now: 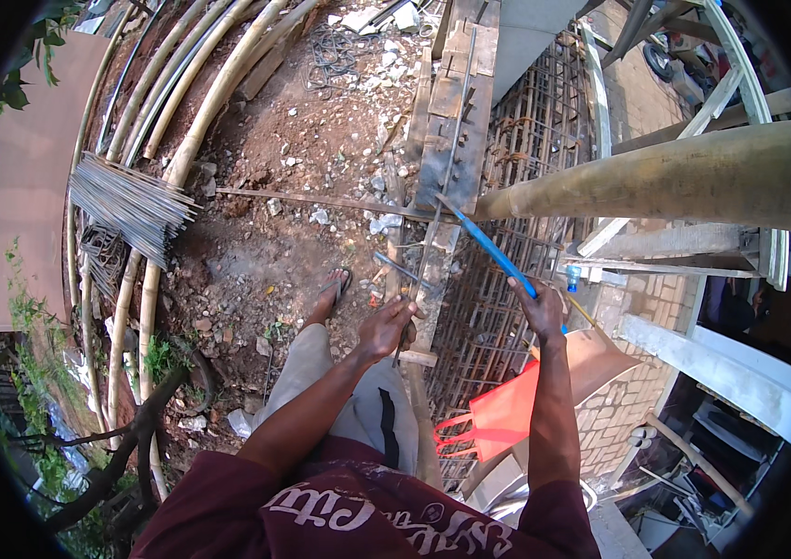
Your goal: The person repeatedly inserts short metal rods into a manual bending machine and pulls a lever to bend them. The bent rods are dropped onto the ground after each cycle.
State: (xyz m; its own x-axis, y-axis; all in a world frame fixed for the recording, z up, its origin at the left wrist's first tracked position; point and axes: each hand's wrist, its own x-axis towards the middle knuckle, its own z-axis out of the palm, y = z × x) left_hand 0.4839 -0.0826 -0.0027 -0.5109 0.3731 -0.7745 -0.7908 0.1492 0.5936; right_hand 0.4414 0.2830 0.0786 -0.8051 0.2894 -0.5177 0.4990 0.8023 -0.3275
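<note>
My right hand grips a long blue-handled bending tool that slants up and left to a wooden bench. My left hand closes around a thin steel rebar rod that runs along the bench top from near my hand to its far end. The blue tool's tip meets the rod at about the middle of the bench. My foot in a sandal stands on the dirt left of the bench.
A bundle of bent steel stirrups lies at left among long bamboo poles. A rebar mesh cage sits right of the bench, under a thick bamboo pole. An orange bag hangs lower right. Rubble covers the ground.
</note>
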